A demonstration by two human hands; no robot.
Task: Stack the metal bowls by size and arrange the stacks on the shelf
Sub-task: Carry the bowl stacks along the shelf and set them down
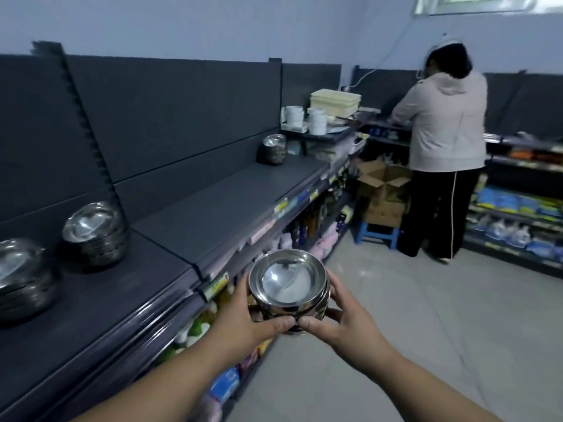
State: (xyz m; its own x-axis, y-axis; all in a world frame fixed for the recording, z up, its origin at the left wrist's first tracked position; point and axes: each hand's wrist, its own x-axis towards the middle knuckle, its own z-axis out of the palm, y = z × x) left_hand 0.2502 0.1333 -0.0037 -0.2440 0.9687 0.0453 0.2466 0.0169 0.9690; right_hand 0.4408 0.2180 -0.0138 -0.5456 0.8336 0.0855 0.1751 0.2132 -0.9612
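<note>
Head view: the stack of metal bowls (288, 287) is held upright, openings facing up, over the floor (411, 330) just beside the shelf (213, 205). The fingers of the left hand (243, 315) and right hand (350, 324) are curled round it.

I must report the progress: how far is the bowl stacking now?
Done: the leftmost stack, the second stack and the far stack stand on the shelf. In hand: the left hand and the right hand hold a small stack, not yet on the shelf. Left: probably to set it there.
</note>
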